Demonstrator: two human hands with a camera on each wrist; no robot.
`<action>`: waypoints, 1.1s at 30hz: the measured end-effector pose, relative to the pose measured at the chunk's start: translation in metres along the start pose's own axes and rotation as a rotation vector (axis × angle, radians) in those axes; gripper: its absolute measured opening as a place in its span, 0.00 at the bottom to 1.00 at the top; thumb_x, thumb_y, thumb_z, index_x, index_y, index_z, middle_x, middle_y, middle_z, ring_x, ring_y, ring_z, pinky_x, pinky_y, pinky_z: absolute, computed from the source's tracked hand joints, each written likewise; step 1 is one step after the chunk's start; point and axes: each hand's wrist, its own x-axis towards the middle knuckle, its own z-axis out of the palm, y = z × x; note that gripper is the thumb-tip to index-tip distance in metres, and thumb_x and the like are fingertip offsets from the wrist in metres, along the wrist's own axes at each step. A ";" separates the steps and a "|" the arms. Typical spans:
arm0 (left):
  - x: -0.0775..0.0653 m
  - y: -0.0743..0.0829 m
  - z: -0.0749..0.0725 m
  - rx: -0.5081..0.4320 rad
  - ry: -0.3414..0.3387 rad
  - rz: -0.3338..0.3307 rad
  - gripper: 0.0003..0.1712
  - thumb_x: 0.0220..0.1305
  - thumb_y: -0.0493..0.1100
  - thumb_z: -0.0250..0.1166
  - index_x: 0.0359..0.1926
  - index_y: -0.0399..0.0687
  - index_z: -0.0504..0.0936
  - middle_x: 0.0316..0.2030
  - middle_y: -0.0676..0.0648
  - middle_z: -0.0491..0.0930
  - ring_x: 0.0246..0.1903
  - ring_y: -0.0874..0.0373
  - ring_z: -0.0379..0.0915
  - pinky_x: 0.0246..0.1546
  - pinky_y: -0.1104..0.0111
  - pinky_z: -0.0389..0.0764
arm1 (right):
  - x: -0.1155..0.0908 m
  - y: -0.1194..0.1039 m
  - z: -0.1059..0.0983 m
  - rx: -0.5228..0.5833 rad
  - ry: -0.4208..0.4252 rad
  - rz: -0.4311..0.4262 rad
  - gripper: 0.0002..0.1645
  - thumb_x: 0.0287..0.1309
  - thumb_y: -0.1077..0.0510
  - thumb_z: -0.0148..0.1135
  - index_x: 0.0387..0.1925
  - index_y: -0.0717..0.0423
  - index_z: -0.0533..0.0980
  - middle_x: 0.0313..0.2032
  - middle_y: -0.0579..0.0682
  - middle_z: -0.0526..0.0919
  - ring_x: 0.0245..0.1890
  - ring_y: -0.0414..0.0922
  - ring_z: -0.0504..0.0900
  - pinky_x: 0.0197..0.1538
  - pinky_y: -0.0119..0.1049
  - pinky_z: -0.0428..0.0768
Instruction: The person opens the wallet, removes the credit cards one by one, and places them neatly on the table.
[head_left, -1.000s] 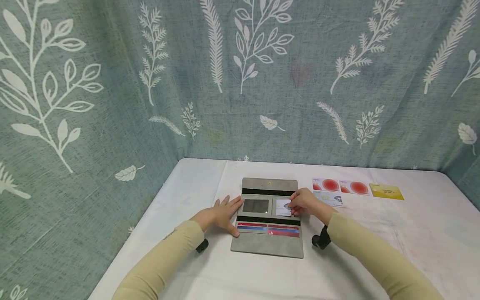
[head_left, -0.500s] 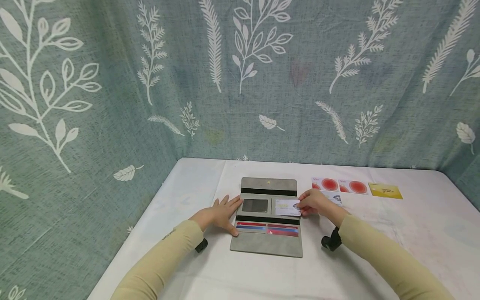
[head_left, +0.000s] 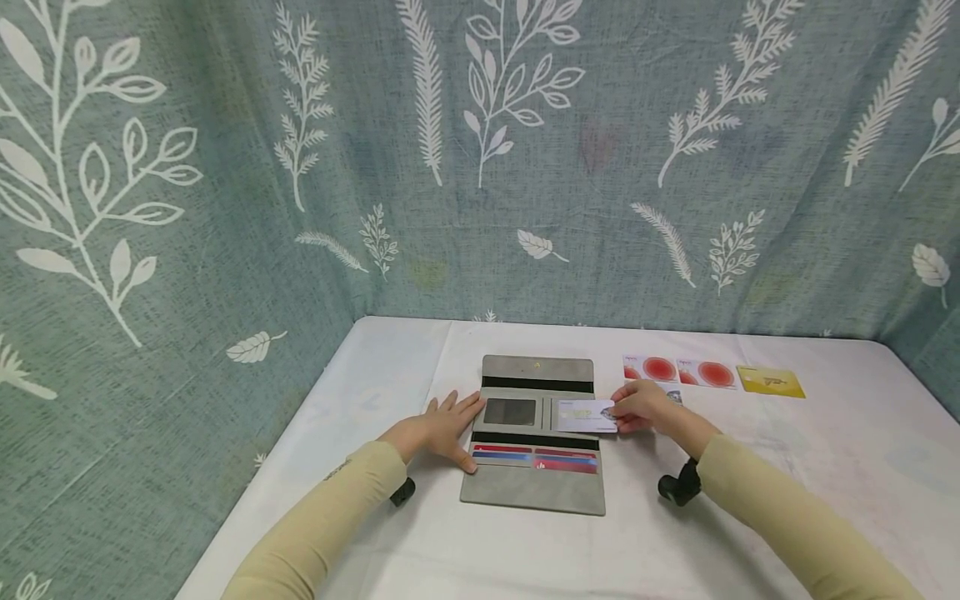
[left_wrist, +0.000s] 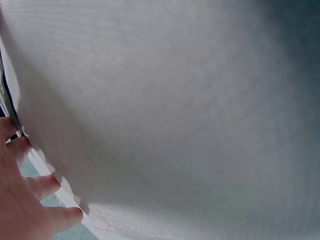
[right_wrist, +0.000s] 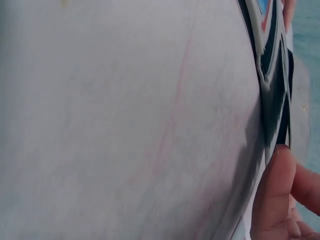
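A grey wallet (head_left: 532,492) lies unfolded on the white table. My right hand (head_left: 643,407) pinches the right end of a white card (head_left: 583,415), which lies across the wallet's middle right panel and sticks out past its right edge. Whether the card's left end is still inside the pocket I cannot tell. With fingers spread, my left hand (head_left: 442,432) rests at the wallet's left edge. Red and blue cards (head_left: 566,460) sit in the slots of the lower panel. In the right wrist view, thumb and finger of the right hand (right_wrist: 280,200) meet beside the wallet's edge.
Two white cards with red discs (head_left: 660,368) and a gold card (head_left: 771,382) lie at the back right. Another pale card (head_left: 672,392) is mostly hidden behind my right hand. A leaf-patterned curtain (head_left: 480,167) hangs behind the table (head_left: 420,533).
My right hand has drawn the white card to the right, so more of it shows and it now extends beyond the wallet's edge. The left hand stays in place.
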 end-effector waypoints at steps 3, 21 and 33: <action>0.000 0.000 0.000 -0.001 -0.005 -0.003 0.66 0.39 0.67 0.70 0.72 0.50 0.44 0.72 0.49 0.40 0.69 0.40 0.31 0.64 0.43 0.38 | -0.001 0.003 -0.007 0.007 -0.001 -0.001 0.14 0.55 0.66 0.60 0.42 0.68 0.68 0.23 0.51 0.74 0.17 0.39 0.75 0.27 0.29 0.79; 0.001 0.000 -0.001 -0.009 0.003 -0.008 0.65 0.38 0.66 0.70 0.71 0.50 0.45 0.72 0.49 0.41 0.69 0.40 0.32 0.64 0.42 0.39 | -0.014 0.016 -0.038 0.055 -0.026 0.005 0.22 0.56 0.63 0.59 0.50 0.69 0.66 0.28 0.52 0.76 0.19 0.39 0.76 0.30 0.30 0.80; 0.002 -0.002 0.000 -0.009 0.002 0.008 0.66 0.38 0.66 0.70 0.71 0.50 0.44 0.72 0.49 0.40 0.69 0.40 0.31 0.64 0.42 0.39 | -0.025 0.026 -0.065 0.090 -0.010 0.015 0.23 0.57 0.62 0.59 0.52 0.68 0.66 0.24 0.48 0.76 0.21 0.40 0.76 0.31 0.31 0.80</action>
